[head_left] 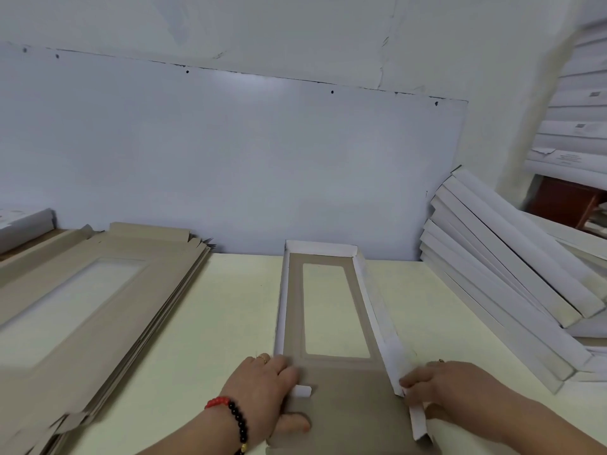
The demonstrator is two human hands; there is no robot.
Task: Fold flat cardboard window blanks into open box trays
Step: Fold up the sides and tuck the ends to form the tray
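A long cardboard blank (297, 316), brown inside with a rectangular window, lies lengthwise on the pale table in front of me. Its far end wall and both long side walls stand up, white on the outside. My left hand (266, 389) grips the near left corner, fingers curled over a small white tab, thumb on the brown near flap. My right hand (440, 389) pinches the near end of the right side wall where a white tab sticks out. The near end flap lies flat.
A thick stack of flat brown window blanks (82, 310) lies on the left of the table (223, 307). Several folded white trays (505, 277) lean in a pile at the right. A white wall panel stands right behind the table.
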